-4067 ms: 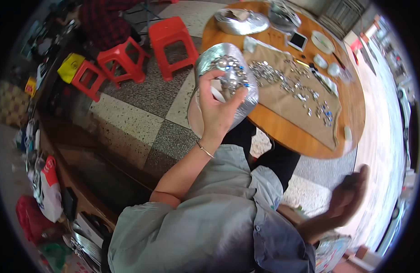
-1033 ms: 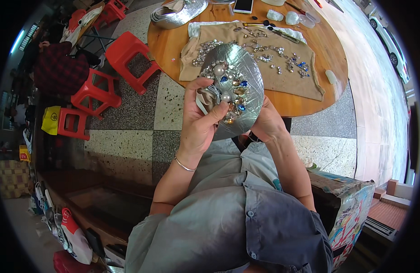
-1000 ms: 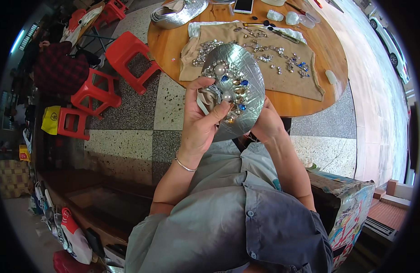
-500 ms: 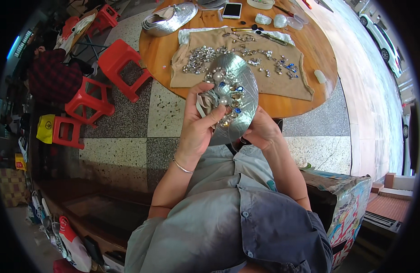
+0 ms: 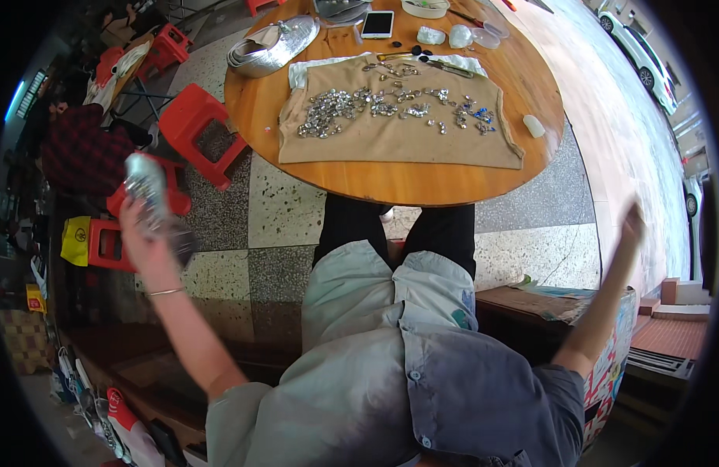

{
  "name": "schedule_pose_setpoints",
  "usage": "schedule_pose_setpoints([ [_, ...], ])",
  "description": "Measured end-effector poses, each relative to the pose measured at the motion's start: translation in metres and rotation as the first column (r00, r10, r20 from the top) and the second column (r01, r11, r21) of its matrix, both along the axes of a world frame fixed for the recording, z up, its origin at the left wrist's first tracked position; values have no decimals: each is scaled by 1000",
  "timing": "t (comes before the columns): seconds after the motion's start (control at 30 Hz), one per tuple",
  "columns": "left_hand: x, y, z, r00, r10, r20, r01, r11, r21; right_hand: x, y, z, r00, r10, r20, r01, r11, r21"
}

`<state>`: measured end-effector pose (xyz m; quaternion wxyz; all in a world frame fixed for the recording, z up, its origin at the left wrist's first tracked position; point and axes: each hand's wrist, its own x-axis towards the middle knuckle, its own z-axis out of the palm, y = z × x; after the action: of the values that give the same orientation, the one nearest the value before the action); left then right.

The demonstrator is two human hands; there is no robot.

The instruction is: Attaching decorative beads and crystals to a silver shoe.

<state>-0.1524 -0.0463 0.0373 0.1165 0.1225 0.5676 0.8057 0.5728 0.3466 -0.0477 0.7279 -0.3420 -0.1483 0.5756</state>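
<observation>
Out to the left, my left hand (image 5: pixel 147 247) is closed on a silver shoe (image 5: pixel 148 185) studded with stones, both smeared by motion. My right arm stretches far out to the right. Nothing shows in the right hand (image 5: pixel 633 224), but blur hides how its fingers are set. Ahead, a tan cloth (image 5: pixel 359 146) lies on the round wooden table (image 5: pixel 313 179). Clear rhinestones (image 5: pixel 332 109) are heaped on the cloth, with blue stones (image 5: pixel 484 118) scattered at its right. Another silver shoe (image 5: pixel 274 45) sits at the table's far left.
Tweezers (image 5: pixel 449 67), a white phone (image 5: pixel 377 24) and clear plastic lumps (image 5: pixel 461 35) occupy the table's far side. Red stools (image 5: pixel 194 128) stand left, by a person in a checked shirt (image 5: pixel 83 154). A cardboard box (image 5: pixel 531 307) is beside me at right.
Both hands were together around the silver shoe over my lap. The right has let go and swung out right; the left has carried the shoe out left.
</observation>
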Motion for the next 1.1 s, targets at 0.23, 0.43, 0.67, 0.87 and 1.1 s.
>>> schedule_pose_setpoints([
  [0.23, -84, -159, 12, 989, -142, -43, 127, 961, -246, 321, -104, -8, 349, -435, 830, 580, 796, 173],
  [0.43, 61, 6, -7, 964, -267, -10, 267, 963, 47, 99, -41, -2, 430, -265, 863, 28, 959, 281],
  [0.67, 200, 94, -19, 730, -682, 43, 636, 701, 323, -304, -179, 44, 400, 449, 799, -710, 703, -39],
  [0.87, 230, 94, -12, 643, -765, 24, 728, 621, 290, -359, -212, 37, 436, 632, 640, -827, 563, 7],
  [1.1, 228, 96, -17, 607, -789, 94, 729, 601, 329, -356, -221, 29, 439, 607, 662, -859, 500, 112],
])
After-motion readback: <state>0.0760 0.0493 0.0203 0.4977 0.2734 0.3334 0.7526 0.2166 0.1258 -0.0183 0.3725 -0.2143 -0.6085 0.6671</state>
